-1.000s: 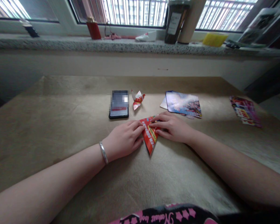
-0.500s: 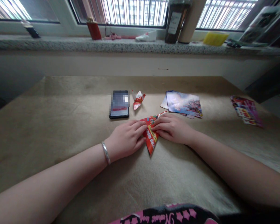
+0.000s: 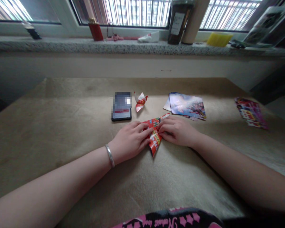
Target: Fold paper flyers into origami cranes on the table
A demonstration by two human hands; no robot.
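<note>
As my left hand (image 3: 129, 141) and right hand (image 3: 177, 130) have crept together over the last second, their fingertips now nearly meet, closed on the folded red paper (image 3: 155, 143) and pressing it to the tan table (image 3: 61, 126). Less of its triangle shows, so the fold has narrowed. Just beyond lie a phone (image 3: 121, 107), a small folded paper figure (image 3: 141, 101) and picture cards (image 3: 187, 105).

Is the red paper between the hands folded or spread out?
Folded: the red paper forms a pointed triangle, held by left hand and right hand.
</note>
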